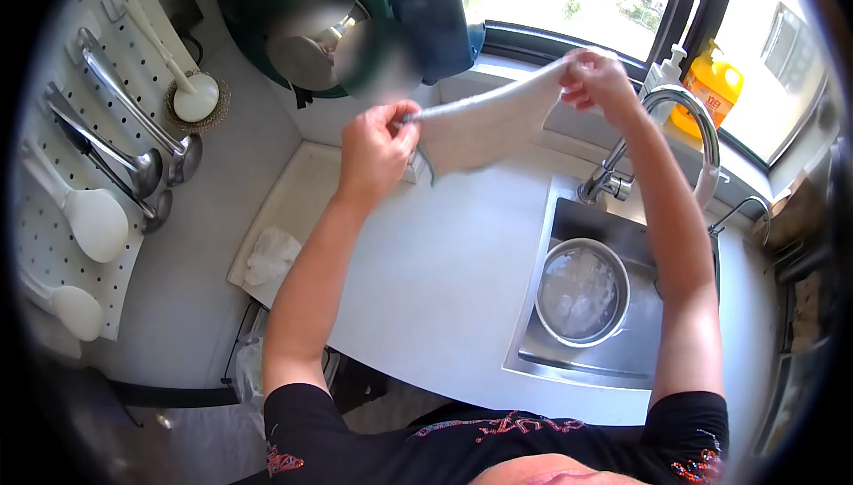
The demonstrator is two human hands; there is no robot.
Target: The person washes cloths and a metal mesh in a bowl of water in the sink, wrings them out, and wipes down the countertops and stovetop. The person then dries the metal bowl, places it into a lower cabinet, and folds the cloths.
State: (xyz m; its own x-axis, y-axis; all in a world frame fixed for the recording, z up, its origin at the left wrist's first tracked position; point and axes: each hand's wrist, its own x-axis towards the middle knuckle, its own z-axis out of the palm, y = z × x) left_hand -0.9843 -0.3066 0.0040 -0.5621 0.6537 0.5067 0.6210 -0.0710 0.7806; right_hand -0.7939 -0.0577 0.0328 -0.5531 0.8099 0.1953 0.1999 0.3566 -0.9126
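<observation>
The person stretches both arms forward, and the two hands are raised well apart from each other. The left arm [318, 281] goes forward and leans a little inward; the left hand [378, 155] has its thumb and forefinger closed in a pinch. The right arm [680, 245] also leans inward, and the right hand [597, 85] reaches somewhat farther out than the left, with bent fingers gathered near the thumb. Both forearms are bare

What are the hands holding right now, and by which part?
A light cloth, stretched between them: the left hand grips one upper corner, the right hand the other.
</observation>
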